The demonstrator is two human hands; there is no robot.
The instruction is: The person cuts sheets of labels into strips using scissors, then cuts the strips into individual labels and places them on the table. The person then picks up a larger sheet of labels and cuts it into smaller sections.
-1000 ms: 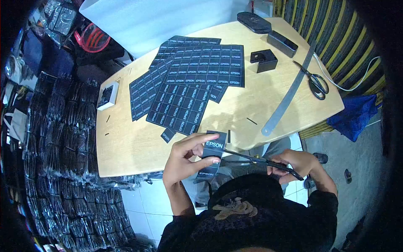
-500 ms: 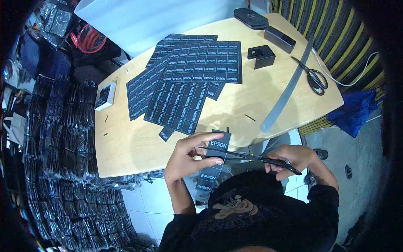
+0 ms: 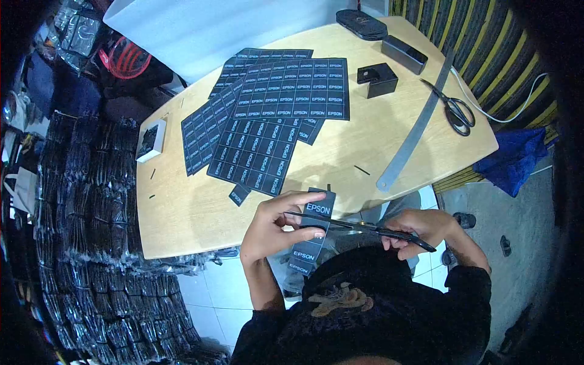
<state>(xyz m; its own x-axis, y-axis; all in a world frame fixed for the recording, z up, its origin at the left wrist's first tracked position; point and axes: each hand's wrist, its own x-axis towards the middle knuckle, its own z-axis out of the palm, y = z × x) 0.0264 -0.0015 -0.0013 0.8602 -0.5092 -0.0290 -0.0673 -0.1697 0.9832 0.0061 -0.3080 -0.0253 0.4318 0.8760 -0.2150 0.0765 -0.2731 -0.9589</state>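
My left hand (image 3: 277,224) pinches a black strip of EPSON labels (image 3: 317,208) between thumb and fingers at the table's near edge. The strip hangs down toward my lap, with more white EPSON prints on its lower part. My right hand (image 3: 415,231) is closed around the handles of black-handled scissors (image 3: 353,226). Their blades point left and lie across the strip, between my left thumb and index finger. Whether the blades are fully closed is hard to make out. A thin dark sliver (image 3: 329,188) sticks up at the strip's top end.
On the wooden table (image 3: 182,225) lie overlapping EPSON label sheets (image 3: 292,91), a cut label piece (image 3: 239,194), a metal ruler (image 3: 413,134) and a second pair of scissors (image 3: 457,115). Black boxes (image 3: 377,80) stand at the back right, a small white box (image 3: 152,141) at left.
The scissor blades look closer together across the strip. The strip's lower end has shifted slightly. Both hands stay almost in place, and the view has moved a little.
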